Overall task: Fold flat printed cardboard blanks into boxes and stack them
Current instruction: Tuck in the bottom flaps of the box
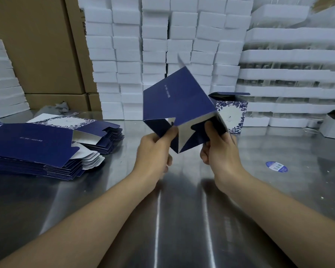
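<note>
You hold the half-opened box (178,97) above the table (182,209), mid-scene, its bottom flaps toward you. Your left hand (155,146) pinches the left flap; your right hand (219,149) curls round the right wall, thumb on a flap. Square the walls first, I'd say, then tuck flaps so they lock, before standing it by the finished box (232,115) far right.

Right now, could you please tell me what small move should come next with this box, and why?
Probably fold the bottom flaps inward: the left hand and right hand pinch the opened blue blank above the table, and those silver-lined flaps are not yet closed.
</note>
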